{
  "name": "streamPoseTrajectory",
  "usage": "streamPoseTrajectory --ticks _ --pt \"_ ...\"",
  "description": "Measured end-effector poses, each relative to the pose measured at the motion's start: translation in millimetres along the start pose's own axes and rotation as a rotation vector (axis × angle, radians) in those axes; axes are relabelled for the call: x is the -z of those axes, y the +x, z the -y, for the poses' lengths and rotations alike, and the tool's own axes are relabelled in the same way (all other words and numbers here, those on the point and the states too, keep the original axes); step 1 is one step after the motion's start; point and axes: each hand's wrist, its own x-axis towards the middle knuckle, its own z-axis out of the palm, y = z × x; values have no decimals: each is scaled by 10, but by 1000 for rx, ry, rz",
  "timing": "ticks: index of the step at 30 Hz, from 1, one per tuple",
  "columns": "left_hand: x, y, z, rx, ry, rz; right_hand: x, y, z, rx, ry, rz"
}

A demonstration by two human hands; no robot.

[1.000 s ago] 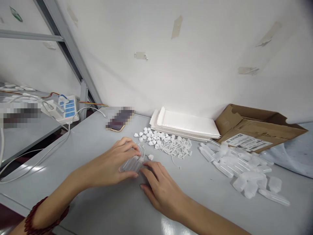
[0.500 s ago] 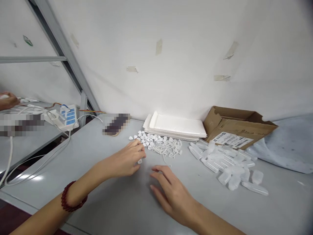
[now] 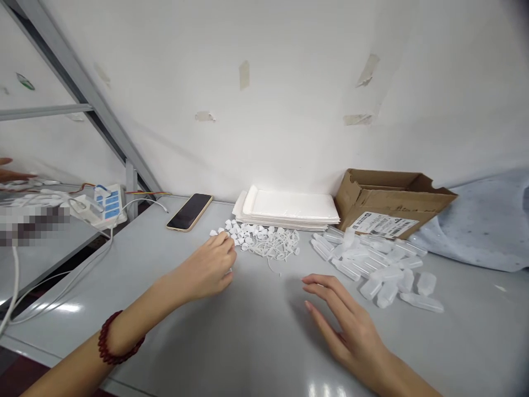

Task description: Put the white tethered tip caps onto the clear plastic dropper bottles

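while the left hand (image 3: 209, 269) curls beside the small white caps (image 3: 244, 235), hiding whether it holds anything, the right hand (image 3: 349, 325) hangs spread and empty near the translucent sleeves (image 3: 372, 260). the step in hand appears to be picking at the caps; the next move calls for a fine pinch. they lie loosely heaped and cupped beside tangled white cords (image 3: 278, 245) on the surface (image 3: 252, 336).

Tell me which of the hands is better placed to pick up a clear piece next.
Probably the right hand: it is open, with nothing visible in it, and nearer the clear pieces. The left hand is curled by the white caps.
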Motion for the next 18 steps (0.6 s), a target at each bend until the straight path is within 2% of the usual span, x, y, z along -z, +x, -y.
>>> streamPoseTrajectory --ticks 12,18 --pt "-30 5 -5 8 104 -48 14 -2 47 21 9 16" --pt "-47 40 -19 19 106 -24 6 -3 64 27 8 15"
